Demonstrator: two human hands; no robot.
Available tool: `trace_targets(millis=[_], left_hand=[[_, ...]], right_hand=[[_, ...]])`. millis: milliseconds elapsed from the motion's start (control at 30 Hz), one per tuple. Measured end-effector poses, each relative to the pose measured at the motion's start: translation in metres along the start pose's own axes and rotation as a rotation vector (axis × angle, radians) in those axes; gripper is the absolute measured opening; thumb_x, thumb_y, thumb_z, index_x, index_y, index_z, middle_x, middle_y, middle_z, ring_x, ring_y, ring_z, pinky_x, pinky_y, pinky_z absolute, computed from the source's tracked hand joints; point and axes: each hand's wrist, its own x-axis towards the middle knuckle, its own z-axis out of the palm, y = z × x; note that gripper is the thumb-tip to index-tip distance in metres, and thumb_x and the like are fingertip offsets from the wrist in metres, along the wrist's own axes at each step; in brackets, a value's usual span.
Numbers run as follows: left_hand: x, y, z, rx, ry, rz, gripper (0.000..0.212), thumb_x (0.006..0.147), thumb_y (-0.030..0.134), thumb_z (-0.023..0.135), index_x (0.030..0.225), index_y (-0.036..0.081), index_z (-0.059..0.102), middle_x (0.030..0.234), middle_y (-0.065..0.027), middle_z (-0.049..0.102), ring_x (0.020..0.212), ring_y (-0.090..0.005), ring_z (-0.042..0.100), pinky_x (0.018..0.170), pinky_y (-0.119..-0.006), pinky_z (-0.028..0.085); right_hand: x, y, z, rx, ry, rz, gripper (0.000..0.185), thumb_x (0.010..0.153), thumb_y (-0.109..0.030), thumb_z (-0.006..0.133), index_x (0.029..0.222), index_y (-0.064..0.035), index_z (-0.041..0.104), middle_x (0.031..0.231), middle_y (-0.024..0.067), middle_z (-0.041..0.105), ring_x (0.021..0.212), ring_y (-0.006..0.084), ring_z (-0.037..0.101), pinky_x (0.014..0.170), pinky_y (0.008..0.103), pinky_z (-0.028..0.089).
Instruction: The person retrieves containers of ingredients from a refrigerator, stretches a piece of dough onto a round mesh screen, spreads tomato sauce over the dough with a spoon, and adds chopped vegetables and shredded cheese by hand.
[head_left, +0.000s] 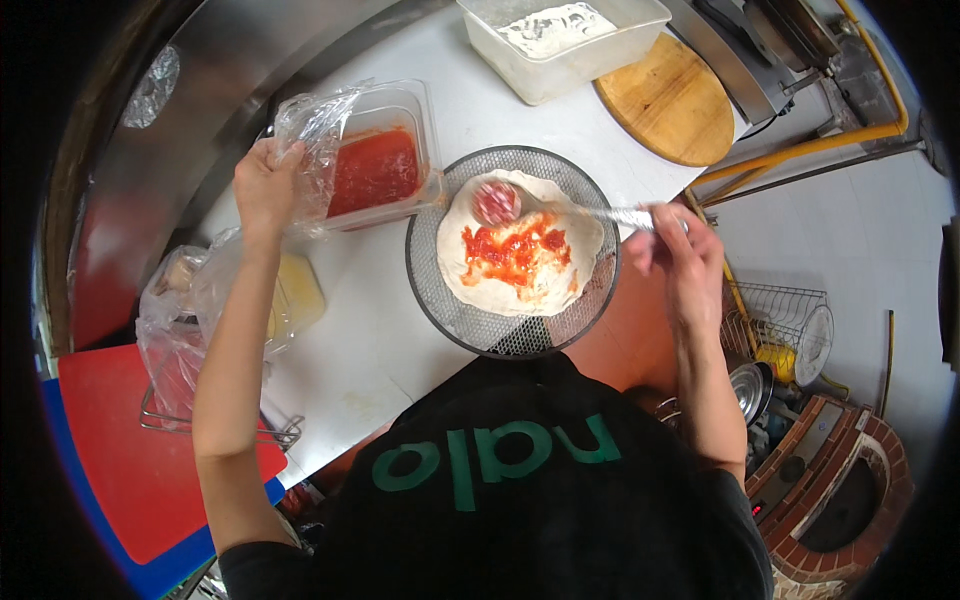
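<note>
Stretched pizza dough (465, 225) lies on a round metal mesh screen (431, 311) near the counter's edge, with red tomato sauce (517, 251) smeared over its middle. My right hand (682, 247) grips the handle of a metal ladle (497, 203), whose blurred, sauce-coated bowl is over the dough's upper left part. Left of the screen, a clear plastic container (431, 135) holds more red sauce (379, 169). My left hand (268, 184) pinches plastic wrap (319, 112) at that container's left side, and the wrap partly covers the sauce.
A bin of flour (525, 71) and a round wooden board (671, 105) stand at the back. Plastic bags (176, 352), a container with yellow contents (300, 296), a wire rack (165, 421) and a red cutting board (142, 480) are at left. A yellow pipe (817, 137) runs at right, above a brick oven (825, 555).
</note>
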Motion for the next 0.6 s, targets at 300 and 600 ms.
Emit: trace_targets(millis=[300, 600], left_hand=[[0.005, -0.026, 0.004, -0.036, -0.019, -0.066, 0.021, 0.083, 0.019, 0.068, 0.086, -0.002, 0.065, 0.068, -0.0025, 0.063, 0.063, -0.0086, 0.053, 0.061, -0.027, 0.044], [0.008, -0.053, 0.006, -0.073, -0.026, -0.058, 0.026, 0.084, 0.024, 0.068, 0.085, -0.002, 0.064, 0.064, -0.0029, 0.059, 0.06, -0.0076, 0.05, 0.057, -0.027, 0.042]], right_hand=[[-0.036, 0.073, -0.074, -0.146, 0.102, 0.057, 0.028, 0.096, -0.025, 0.052, 0.094, 0.0005, 0.061, 0.068, 0.0051, 0.063, 0.056, 0.0082, 0.053, 0.052, 0.0217, 0.04], [0.006, 0.095, -0.079, -0.088, 0.172, -0.033, 0.025, 0.097, -0.021, 0.052, 0.095, 0.001, 0.062, 0.069, 0.0038, 0.063, 0.056, 0.0074, 0.053, 0.052, 0.021, 0.04]])
